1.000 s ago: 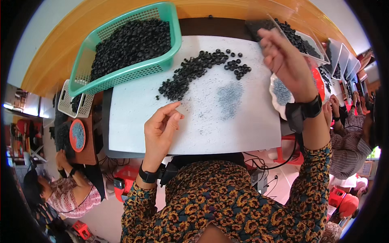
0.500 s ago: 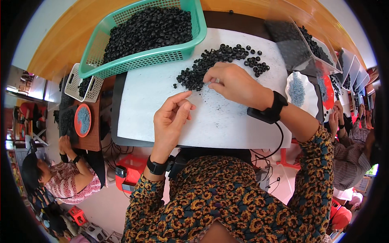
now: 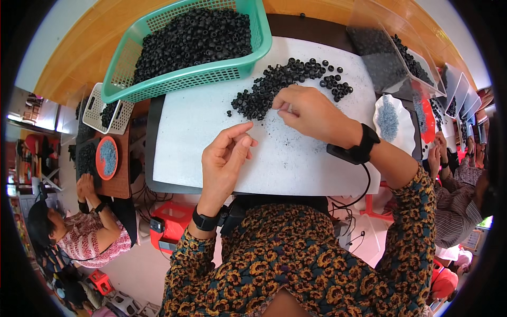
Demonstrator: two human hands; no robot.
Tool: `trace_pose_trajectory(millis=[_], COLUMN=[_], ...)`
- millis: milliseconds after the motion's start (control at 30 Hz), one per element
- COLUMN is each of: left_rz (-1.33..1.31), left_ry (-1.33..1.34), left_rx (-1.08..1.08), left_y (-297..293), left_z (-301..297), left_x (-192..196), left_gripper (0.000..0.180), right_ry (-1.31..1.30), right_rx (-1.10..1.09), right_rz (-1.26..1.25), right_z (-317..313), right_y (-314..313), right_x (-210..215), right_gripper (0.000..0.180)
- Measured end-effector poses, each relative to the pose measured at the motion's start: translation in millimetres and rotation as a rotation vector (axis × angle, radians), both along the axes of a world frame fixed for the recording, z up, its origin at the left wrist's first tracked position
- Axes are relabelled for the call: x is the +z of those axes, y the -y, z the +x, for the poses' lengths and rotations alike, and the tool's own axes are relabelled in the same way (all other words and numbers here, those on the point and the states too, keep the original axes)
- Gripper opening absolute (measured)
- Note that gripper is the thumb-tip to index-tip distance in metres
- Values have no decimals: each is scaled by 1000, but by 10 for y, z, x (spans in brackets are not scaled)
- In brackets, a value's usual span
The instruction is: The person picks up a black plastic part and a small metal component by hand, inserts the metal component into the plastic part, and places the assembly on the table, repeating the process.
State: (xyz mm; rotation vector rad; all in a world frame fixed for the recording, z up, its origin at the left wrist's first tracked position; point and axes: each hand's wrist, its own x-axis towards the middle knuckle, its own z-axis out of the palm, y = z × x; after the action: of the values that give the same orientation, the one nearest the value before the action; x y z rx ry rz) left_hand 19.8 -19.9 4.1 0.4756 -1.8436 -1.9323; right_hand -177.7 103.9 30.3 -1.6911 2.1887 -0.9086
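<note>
Left hand: the left hand (image 3: pixel 226 158) hovers over the white board (image 3: pixel 200 127), thumb and forefinger pinched together, the other fingers loosely curled; what sits between the fingertips is too small to tell.
Right hand: the right hand (image 3: pixel 309 111) rests at the near edge of the loose pile, fingers bent down and pinching at the beads there; whether one is actually gripped cannot be told.
Beads: a curved heap of small black beads (image 3: pixel 280 84) lies on the far part of the white board, touching the right fingertips and just beyond the left hand.
Basket: a green basket (image 3: pixel 179 87) full of the same black beads stands at the far left, its near wall overlapping the board's edge.
Board: it lies flat on a darker tray, with grey specks scattered near the hands.
Right side: a clear tray (image 3: pixel 391 58) with grey and black pieces, then a white dish (image 3: pixel 393 119) of grey bits, just right of the right wrist.
Wrists: a black band on each, the right one with a cable hanging down.
Others: a person (image 3: pixel 90 232) in a red patterned top sits lower left beside an orange dish (image 3: pixel 107 157); another person's hands (image 3: pixel 438 156) show at the right edge.
</note>
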Motion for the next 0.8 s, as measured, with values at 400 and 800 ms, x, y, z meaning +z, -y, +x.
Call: trace_pose_trajectory(millis=[400,800], left_rz=[-117,-486], left_ry=[-20,-53], left_rx=[-115,-121], left_y=[-134,-187], left_z=[-347,-493], left_x=[83,193], left_gripper=[25,13], right_ry=[1091,1157], right_rx=[-144,-133], right_rz=[135,154], right_z=[-35,24], right_y=[-237,-364], right_x=[289,277], right_gripper=[41,40])
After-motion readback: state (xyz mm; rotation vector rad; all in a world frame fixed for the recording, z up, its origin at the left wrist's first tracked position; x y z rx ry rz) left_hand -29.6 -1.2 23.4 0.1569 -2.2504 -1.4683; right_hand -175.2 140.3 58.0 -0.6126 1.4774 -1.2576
